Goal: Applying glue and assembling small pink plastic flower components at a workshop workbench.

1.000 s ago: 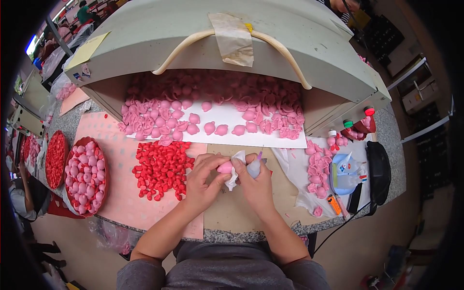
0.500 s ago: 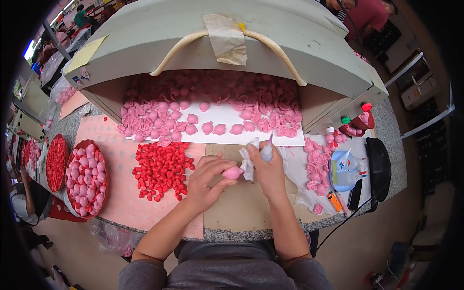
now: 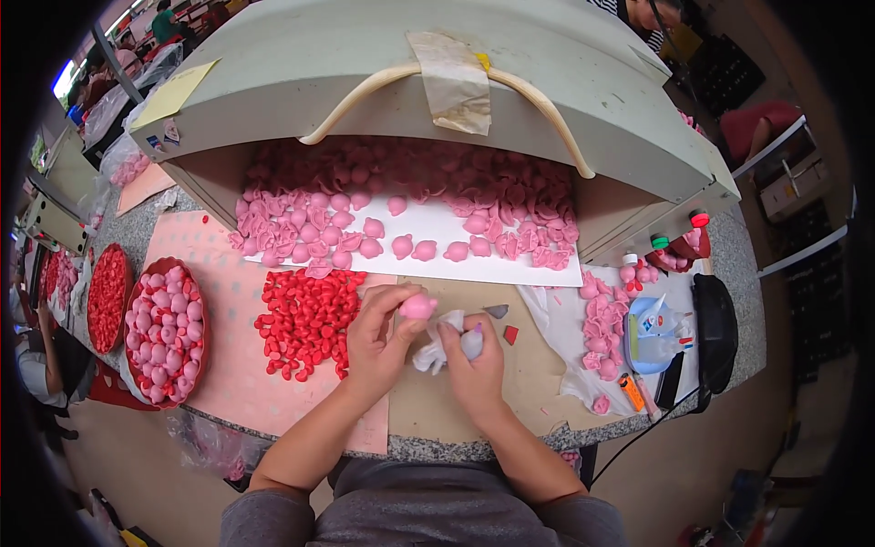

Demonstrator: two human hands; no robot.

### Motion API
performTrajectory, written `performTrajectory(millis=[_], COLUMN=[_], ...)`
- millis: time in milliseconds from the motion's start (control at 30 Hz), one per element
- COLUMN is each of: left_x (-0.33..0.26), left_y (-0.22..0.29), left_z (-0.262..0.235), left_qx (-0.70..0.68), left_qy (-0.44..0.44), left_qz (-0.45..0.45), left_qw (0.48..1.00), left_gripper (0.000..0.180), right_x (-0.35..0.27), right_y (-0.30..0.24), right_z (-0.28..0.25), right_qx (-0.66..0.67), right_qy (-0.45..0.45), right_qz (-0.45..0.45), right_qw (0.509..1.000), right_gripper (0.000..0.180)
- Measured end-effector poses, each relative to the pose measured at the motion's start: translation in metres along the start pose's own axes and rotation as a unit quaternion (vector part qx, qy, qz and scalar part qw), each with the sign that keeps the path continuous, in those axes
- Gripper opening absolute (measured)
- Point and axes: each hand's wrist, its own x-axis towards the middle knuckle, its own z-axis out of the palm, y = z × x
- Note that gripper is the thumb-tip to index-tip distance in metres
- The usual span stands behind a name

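My left hand [image 3: 381, 335] holds a small pink moulded piece [image 3: 418, 306] between thumb and fingers, just above the brown work mat [image 3: 456, 406]. My right hand [image 3: 476, 357] is closed on a crumpled white cloth [image 3: 436, 345] right beside it, the two hands nearly touching. A heap of small red pieces [image 3: 308, 317] lies just left of my left hand on a pink sheet [image 3: 228, 365]. Many more pink pieces [image 3: 401, 214] are spread on a white sheet [image 3: 510, 269] inside the open grey box behind my hands.
A red bowl of pink pieces [image 3: 166, 330] and a red bowl of red pieces [image 3: 107, 296] stand at the left. At the right are loose pink pieces [image 3: 603, 319], a blue dish with a small bottle [image 3: 654, 324], an orange lighter [image 3: 631, 392] and a black object [image 3: 715, 333]. A grey box lid [image 3: 437, 73] rises behind.
My right hand reached up toward the white sheet, then came back down beside the left with the cloth. My left hand has kept the pink piece.
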Motion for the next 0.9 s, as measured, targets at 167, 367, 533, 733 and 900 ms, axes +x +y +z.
performTrajectory(millis=[167, 367, 533, 733, 900], left_x=[0.001, 0.000, 0.000, 0.001, 0.001], left_y=[0.002, 0.005, -0.007, 0.004, 0.005], left_z=[0.002, 0.001, 0.000, 0.001, 0.004], left_qx=[0.065, 0.133, -0.058, -0.140, -0.276], left_qy=[-0.022, -0.054, -0.016, -0.009, -0.061], left_qz=[0.064, 0.109, -0.023, -0.063, -0.149], left_qw=[0.996, 0.984, 0.998, 0.988, 0.948], left_gripper=[0.034, 0.032, 0.033, 0.036, 0.031], right_x=[0.020, 0.030, 0.011, 0.016, 0.022], right_y=[-0.027, -0.018, -0.010, -0.010, -0.020], right_z=[-0.015, 0.003, -0.015, -0.071, -0.056], right_qx=[0.141, 0.001, -0.058, -0.142, -0.075], right_qy=[0.061, 0.016, -0.029, -0.040, -0.007], right_qz=[0.060, -0.085, -0.069, -0.125, -0.105], right_qw=[0.986, 0.996, 0.996, 0.981, 0.992], right_gripper=[0.011, 0.014, 0.013, 0.024, 0.033])
